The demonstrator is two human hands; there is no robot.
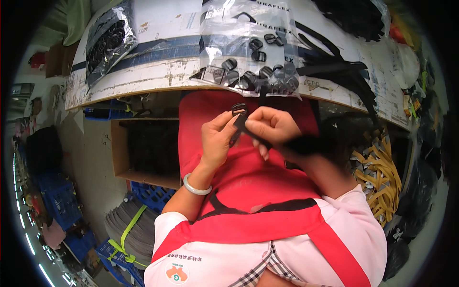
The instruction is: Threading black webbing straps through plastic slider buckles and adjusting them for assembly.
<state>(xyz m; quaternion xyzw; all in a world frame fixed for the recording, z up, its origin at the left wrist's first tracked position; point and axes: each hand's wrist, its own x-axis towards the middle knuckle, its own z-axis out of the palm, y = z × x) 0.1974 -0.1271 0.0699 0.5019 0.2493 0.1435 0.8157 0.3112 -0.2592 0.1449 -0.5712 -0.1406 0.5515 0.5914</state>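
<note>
Over my lap my left hand (219, 138) pinches a small black plastic buckle (238, 108) between thumb and fingers, its slotted end pointing toward the table. A black webbing strap (252, 136) runs from the buckle down to the right. My right hand (273, 125) is closed on this strap close beside the buckle, thumb against bent fingers. Whether the strap passes through the slots cannot be made out. A dark, blurred patch covers part of my right wrist. Just beyond both hands, a clear plastic bag (215, 48) with several loose black buckles (258, 56) lies at the table's edge.
The worn white table (165, 79) spans the far side. A bag of black parts (112, 40) lies at left, black straps (339, 67) hang over its right edge. Yellow straps (382, 177) are heaped at right. A wooden box (119, 153) and grey stacked pieces (131, 229) stand at left.
</note>
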